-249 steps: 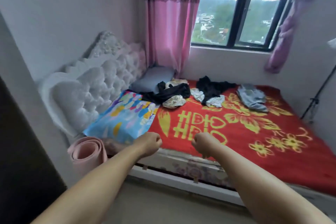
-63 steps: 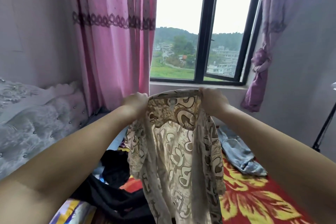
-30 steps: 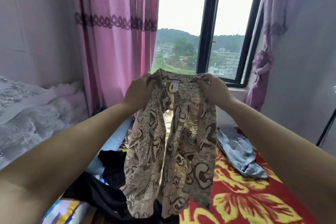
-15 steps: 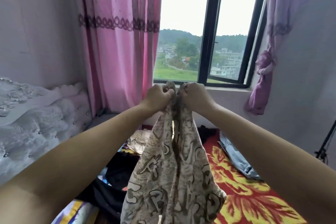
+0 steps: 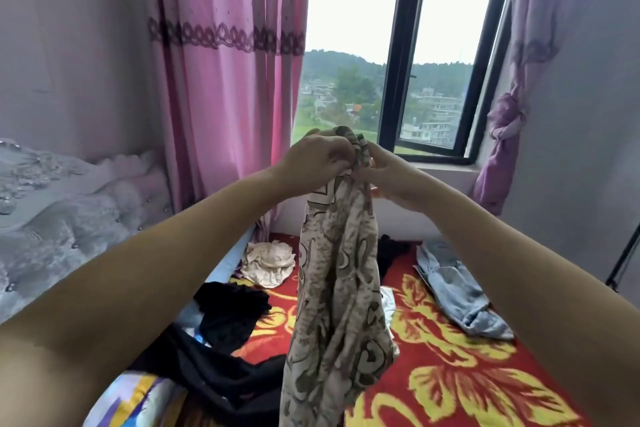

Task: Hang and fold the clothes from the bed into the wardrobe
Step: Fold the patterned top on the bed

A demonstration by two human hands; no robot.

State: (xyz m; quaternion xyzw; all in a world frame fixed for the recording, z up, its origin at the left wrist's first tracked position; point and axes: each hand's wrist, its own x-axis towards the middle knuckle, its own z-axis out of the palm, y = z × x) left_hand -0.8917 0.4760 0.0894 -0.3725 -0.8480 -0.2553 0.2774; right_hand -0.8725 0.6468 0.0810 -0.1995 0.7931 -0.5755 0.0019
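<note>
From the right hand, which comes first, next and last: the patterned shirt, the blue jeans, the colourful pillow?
1. Patterned shirt: held by the right hand.
2. Blue jeans: on the bed, below, to the right.
3. Colourful pillow: lower left corner, farthest away.

Your hands have open air in front of the dark-framed window. Below, the long beige patterned garment hangs mid-bed, with a crumpled black cloth heap left of it and pale blue folded jeans right; bare red flowered bedspread lies near right.
</note>
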